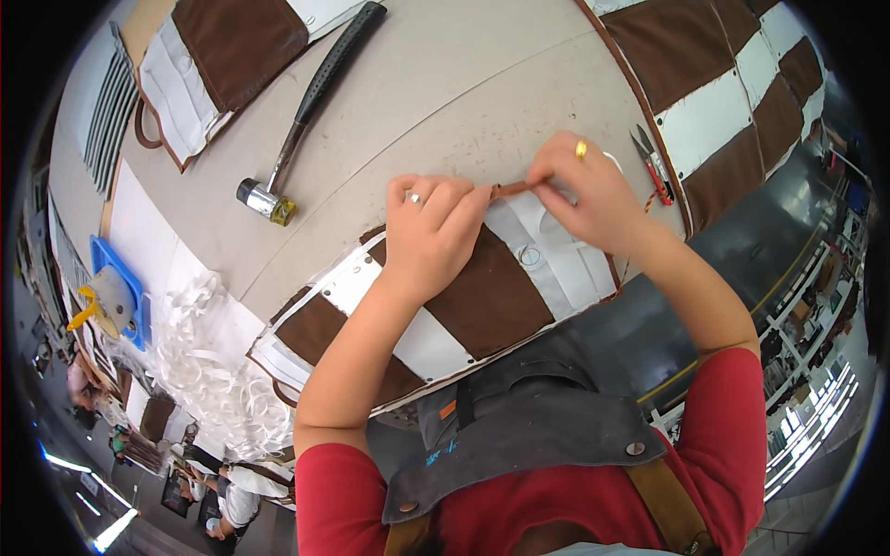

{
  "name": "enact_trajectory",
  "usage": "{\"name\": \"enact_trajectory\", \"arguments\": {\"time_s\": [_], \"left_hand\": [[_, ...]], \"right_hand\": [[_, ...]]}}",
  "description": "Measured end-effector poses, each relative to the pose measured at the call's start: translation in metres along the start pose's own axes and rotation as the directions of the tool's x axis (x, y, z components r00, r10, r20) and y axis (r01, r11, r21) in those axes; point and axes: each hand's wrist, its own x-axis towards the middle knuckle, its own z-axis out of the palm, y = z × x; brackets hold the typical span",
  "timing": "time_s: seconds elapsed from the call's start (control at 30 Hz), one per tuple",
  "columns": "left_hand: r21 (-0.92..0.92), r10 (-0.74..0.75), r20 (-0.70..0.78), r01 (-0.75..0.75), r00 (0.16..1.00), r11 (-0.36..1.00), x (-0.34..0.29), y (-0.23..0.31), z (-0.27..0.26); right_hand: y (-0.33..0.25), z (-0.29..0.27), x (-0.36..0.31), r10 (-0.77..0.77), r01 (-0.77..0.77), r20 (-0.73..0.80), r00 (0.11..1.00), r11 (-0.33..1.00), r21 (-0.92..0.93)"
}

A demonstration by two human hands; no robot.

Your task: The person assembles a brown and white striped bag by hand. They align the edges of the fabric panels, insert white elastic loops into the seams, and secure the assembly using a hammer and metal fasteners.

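A narrow brown strap is stretched between my two hands along the far edge of a brown-and-white patchwork panel. My left hand is closed with its fingertips on the strap's left end, its wrist above the panel. The thumb and fingers of my right hand pinch the other end. The panel lies flat at the table's near edge, with small rivets along its seams and a round snap on its white right part. My left forearm hides some of it.
A mallet with a black handle lies beyond my left hand. Red-handled snips rest right of my right hand. Another patchwork panel lies far right, one far left. White ribbon scraps and a blue tray are at left.
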Motion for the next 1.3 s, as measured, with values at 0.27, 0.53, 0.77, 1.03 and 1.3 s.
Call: {"name": "enact_trajectory", "arguments": {"time_s": [0.27, 0.53, 0.77, 1.03, 1.3], "left_hand": [[-0.041, 0.029, -0.129, -0.034, 0.991, 0.999, -0.009, 0.005, 0.005], [-0.046, -0.094, -0.052, 0.091, 0.994, 0.995, 0.002, 0.006, 0.007], [-0.248, -0.451, 0.361, 0.551, 0.816, 0.797, 0.027, 0.003, -0.003], [-0.318, -0.459, 0.459, 0.622, 0.761, 0.715, 0.034, -0.001, -0.006], [-0.174, -0.437, 0.42, 0.544, 0.795, 0.821, 0.029, -0.001, 0.006]], "right_hand": [[-0.012, 0.005, -0.012, -0.359, 0.31, -0.114, 0.927, 0.899, -0.309], [-0.007, 0.003, -0.003, -0.116, 0.106, -0.143, 0.983, 0.991, -0.079], [0.002, 0.003, 0.014, 0.026, -0.024, -0.06, 0.998, 0.999, 0.026], [0.009, 0.001, 0.026, 0.054, -0.056, 0.066, 0.996, 0.998, 0.039], [0.009, 0.003, 0.029, 0.014, -0.013, 0.053, 0.998, 1.0, -0.022]]}}
